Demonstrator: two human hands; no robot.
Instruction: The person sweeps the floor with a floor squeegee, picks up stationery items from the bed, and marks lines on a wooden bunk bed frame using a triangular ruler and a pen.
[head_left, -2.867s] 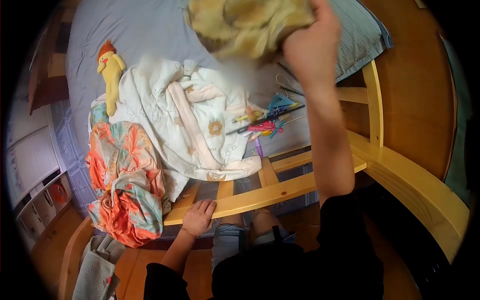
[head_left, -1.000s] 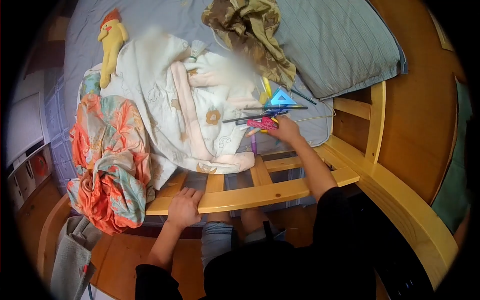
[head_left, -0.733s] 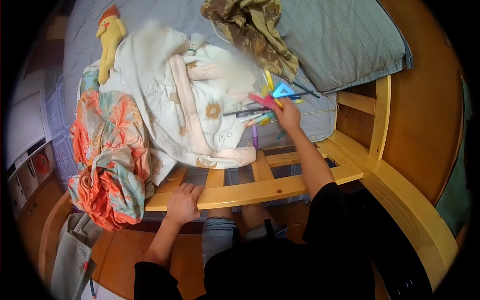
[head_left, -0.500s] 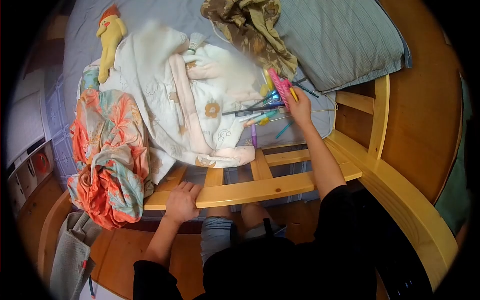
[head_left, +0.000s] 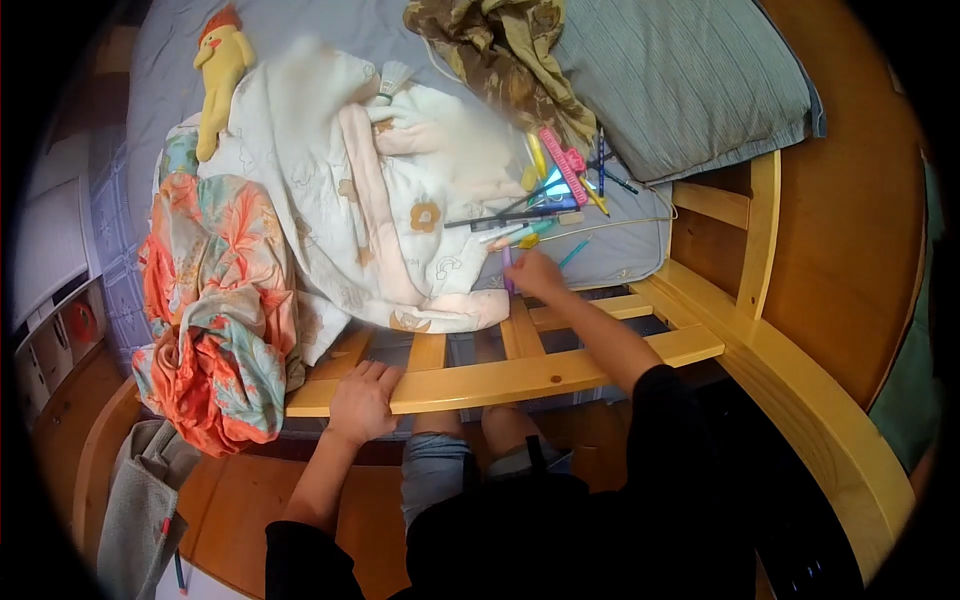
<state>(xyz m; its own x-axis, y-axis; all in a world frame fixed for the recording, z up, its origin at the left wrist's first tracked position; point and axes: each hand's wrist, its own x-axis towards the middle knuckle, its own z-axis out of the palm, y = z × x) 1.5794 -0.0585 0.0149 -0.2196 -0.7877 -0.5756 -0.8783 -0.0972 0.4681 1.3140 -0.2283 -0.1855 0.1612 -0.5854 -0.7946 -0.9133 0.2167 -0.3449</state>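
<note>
On the grey bed (head_left: 330, 25), a white blanket (head_left: 310, 200) is lying beside scattered stationery (head_left: 545, 205).
Over the wooden rail (head_left: 540, 381), the left hand (head_left: 364, 402) is bending its fingers; the right hand (head_left: 537, 275) is curling its fingers at the purple marker (head_left: 507, 256) near the blanket's edge. Whether either is gripping, I cannot tell.

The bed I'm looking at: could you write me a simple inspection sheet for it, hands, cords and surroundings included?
Surface: grey-blue sheet, rumpled; wooden rail and slats at the near end.
Items at hand: purple pen beside the right hand; pink ruler lying among pens and other stationery.
Clutter: white blanket, floral cloth, yellow plush toy, shuttlecock, camouflage cloth.
Hands: left hand on the rail; right hand at the pen, grip unclear.
Cables: no power cable seen; a thin, pale cord-like strand near the corner.
Surroundings: striped pillow, grey fabric, wooden floor.
</note>
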